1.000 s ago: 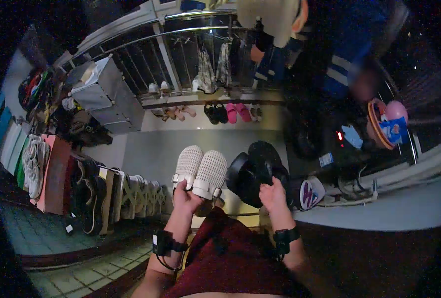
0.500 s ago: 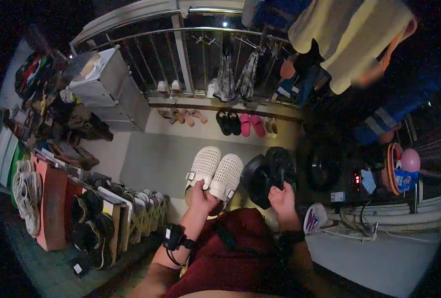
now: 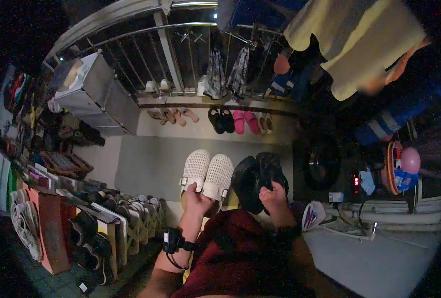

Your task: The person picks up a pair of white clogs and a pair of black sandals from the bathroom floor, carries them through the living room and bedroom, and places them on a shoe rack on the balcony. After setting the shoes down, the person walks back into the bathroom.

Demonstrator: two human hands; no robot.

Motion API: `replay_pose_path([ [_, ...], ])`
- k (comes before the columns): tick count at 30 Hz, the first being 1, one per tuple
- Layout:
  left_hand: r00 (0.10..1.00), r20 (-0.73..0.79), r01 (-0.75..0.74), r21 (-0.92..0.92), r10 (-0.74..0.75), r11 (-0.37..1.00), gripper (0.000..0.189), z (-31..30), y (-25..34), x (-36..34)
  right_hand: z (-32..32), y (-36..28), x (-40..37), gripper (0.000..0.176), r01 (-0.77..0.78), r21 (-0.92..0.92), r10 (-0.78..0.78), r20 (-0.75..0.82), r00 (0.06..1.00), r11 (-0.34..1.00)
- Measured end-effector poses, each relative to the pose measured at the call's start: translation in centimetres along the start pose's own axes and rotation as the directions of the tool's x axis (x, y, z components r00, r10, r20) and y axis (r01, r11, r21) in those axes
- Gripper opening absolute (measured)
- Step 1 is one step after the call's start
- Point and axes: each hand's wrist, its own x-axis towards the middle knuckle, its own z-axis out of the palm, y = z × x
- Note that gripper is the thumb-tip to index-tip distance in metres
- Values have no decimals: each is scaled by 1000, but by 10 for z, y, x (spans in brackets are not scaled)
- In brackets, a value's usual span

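- Just beyond the person's lap, in front of the dark red clothing (image 3: 245, 253), the white clogs (image 3: 208, 174) are held up side by side over the grey floor (image 3: 146, 161), toes pointing away from the person.
- At the near end of the white clogs, the left hand (image 3: 199, 201) is closed around the heels of both, thumb on top; most of its other fingers are hidden beneath.
- Just right of the white clogs, the right hand (image 3: 274, 197) has its fingers curled in on the near end of the black shoes (image 3: 260, 174); dim light hides how firmly it grips.
- Below the white clogs, a black strapped device (image 3: 173, 242) sits on the left wrist.
- Beyond the white clogs, a line of footwear stands along the railing (image 3: 166, 47): tan sandals (image 3: 174, 116) farthest left, then black slippers (image 3: 221, 121), pink slippers (image 3: 245, 121) and beige shoes (image 3: 265, 122).
- Left of the white clogs, many shoes crowd a row beside a coral box (image 3: 51, 231), with white sneakers (image 3: 26, 223) next to it.
- Well to the right of the white clogs are a pink ball (image 3: 410, 159) and, higher up, a hanging yellow towel (image 3: 349, 44).
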Motion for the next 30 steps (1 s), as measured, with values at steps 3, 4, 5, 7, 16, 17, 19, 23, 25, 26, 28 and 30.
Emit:
replay_pose_path([
  [3, 997, -72, -33, -20, 31, 999, 49, 11, -8, -3, 3, -10, 9, 17, -149, 199, 162, -48, 986, 969],
  [4, 994, -100, -51, -27, 48, 998, 49, 16, -9, -5, 13, -6, 3, 17, -26, 4, 26, -84, 996, 1000],
  [5, 993, -96, -65, -24, 62, 998, 49, 15, -8, -4, 20, -4, 0, 17, 97, -195, -116, -90, 989, 976],
  [7, 992, -87, -89, -27, 87, 996, 49, 8, -8, -2, 16, -1, 5, 18, 153, -442, -210, -85, 974, 884],
  [16, 965, -29, -263, -131, 262, 956, 46, 10, 7, -14, 40, -13, 37, 24, -103, -196, 116, 56, 992, 975],
  [17, 966, -48, -260, -153, 255, 953, 46, 8, 12, -21, 51, -12, 36, 23, -129, -194, 134, 13, 991, 972],
  [19, 966, -77, -256, -207, 246, 944, 45, 6, 25, -29, 85, -11, 30, 22, -248, -60, 241, -99, 965, 967],
  [23, 933, -106, -358, -197, 343, 913, 45, 3, 70, -20, 105, 15, 71, 22, -93, -156, 80, -85, 993, 983],
  [25, 937, -106, -348, -243, 332, 905, 45, -2, 89, -13, 155, 21, 60, 22, -178, -98, 162, -146, 976, 979],
  [26, 938, -104, -347, -249, 331, 904, 45, -2, 99, -13, 175, 27, 58, 22, -218, -64, 205, -175, 963, 974],
  [28, 939, -102, -344, -257, 328, 903, 45, 1, 117, -11, 179, 36, 79, 21, -165, -131, 158, -57, 986, 978],
  [30, 948, -38, -314, -288, 317, 905, 44, 3, 139, -8, 187, 44, 93, 20, -154, -130, 156, 3, 988, 980],
])
